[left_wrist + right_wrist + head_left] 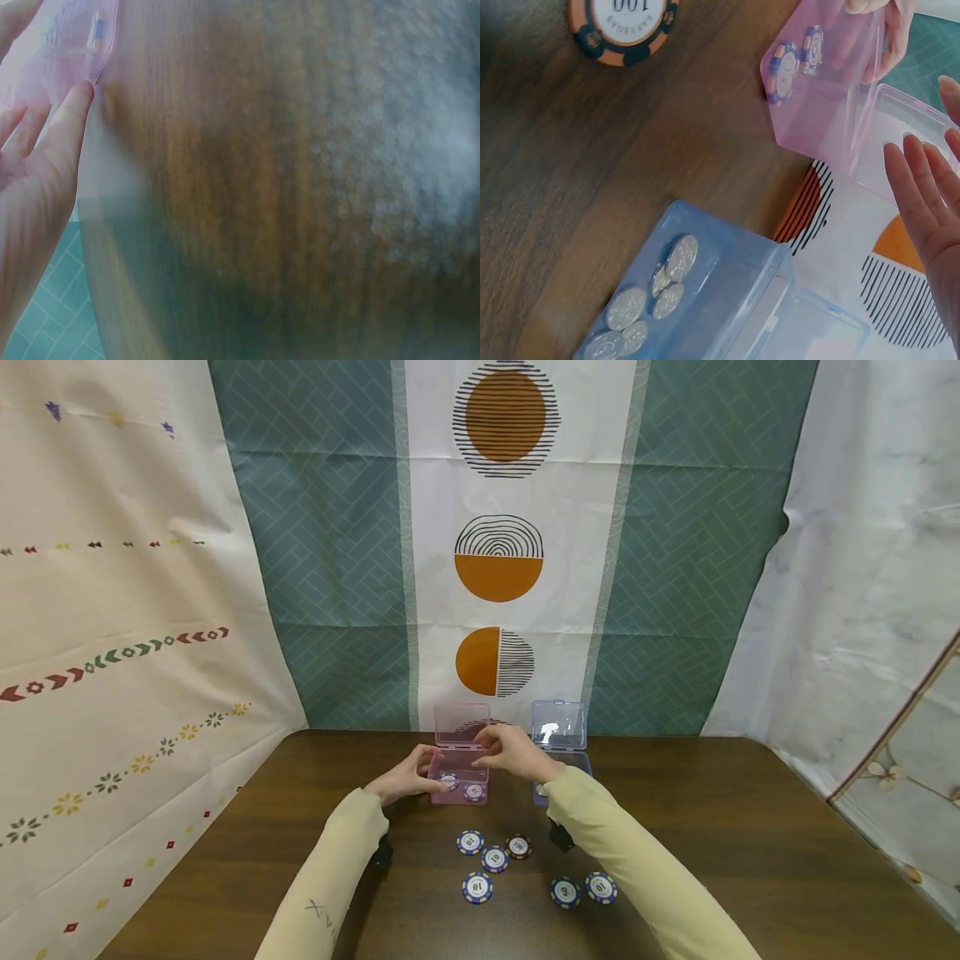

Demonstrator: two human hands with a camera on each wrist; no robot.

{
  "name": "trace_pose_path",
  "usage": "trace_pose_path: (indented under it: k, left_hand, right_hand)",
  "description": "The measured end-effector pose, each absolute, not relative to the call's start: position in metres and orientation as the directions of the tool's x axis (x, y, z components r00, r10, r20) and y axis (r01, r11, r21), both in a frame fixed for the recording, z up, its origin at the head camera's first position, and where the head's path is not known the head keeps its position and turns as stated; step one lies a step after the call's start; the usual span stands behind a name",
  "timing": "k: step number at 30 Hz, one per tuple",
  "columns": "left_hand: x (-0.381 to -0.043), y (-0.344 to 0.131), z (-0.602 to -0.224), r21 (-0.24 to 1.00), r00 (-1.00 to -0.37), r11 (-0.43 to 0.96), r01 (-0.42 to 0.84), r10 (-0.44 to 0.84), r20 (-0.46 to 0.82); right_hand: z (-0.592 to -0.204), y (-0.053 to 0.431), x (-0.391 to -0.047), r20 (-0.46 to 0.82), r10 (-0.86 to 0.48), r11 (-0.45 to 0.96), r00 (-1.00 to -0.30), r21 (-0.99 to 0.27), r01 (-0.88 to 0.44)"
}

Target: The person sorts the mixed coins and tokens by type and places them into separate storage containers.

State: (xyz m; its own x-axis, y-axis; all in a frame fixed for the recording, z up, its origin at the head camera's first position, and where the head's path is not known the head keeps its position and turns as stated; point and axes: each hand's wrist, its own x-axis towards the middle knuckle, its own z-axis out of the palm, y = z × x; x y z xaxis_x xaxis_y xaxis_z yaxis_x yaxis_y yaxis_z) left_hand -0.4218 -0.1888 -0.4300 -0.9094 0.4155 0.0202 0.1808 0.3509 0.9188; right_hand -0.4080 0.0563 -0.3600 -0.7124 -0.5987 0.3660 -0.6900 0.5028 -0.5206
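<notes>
The pink box [448, 800] is sitting on the brown table [675, 827], and its clear lid [459, 722] is standing up at 12 o'clock. 2 chips [473, 792] are lying inside, near 6 o'clock. The left hand [408, 777] is holding the box at 9 o'clock, with its thumb and fingers pinching that side. The right hand [517, 752] is hanging over the 2 o'clock part of the box. Its fingers are lying close together, and its thumb is sticking out with a gap between. At 3 o'clock from the pink box, a blue box [739, 262] is holding silver coins [626, 307]. On the table, 4 loose chips [477, 887] are lying near 6 o'clock from the pink box, and 1 is showing 100. 2 more chips [565, 892] are lying side by side near 5 o'clock.
</notes>
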Motion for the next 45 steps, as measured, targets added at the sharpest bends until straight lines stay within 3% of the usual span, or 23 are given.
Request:
trace_pose_path:
  k: [8,26,37,45]
  left_hand:
    - [-0.420,-0.189,-0.428,0.923,-0.909,0.335,0.188,0.416,0.034]
    - [-0.422,-0.188,-0.429,0.936,-0.915,0.312,0.162,0.403,0.024]
    - [-0.421,-0.190,-0.431,0.932,-0.905,0.311,0.184,0.424,0.038]
    - [-0.421,-0.190,-0.431,0.931,-0.903,0.313,0.186,0.428,0.037]
  right_hand:
    - [-0.363,0.064,-0.402,0.325,-0.628,0.486,-0.707,-0.545,-0.683]
    - [-0.374,0.086,-0.394,0.335,-0.729,0.380,-0.597,-0.527,-0.760]
    - [-0.385,0.099,-0.390,0.257,-0.733,0.434,-0.630,-0.536,-0.724]
    - [-0.392,0.107,-0.386,0.225,-0.768,0.394,-0.599,-0.571,-0.720]
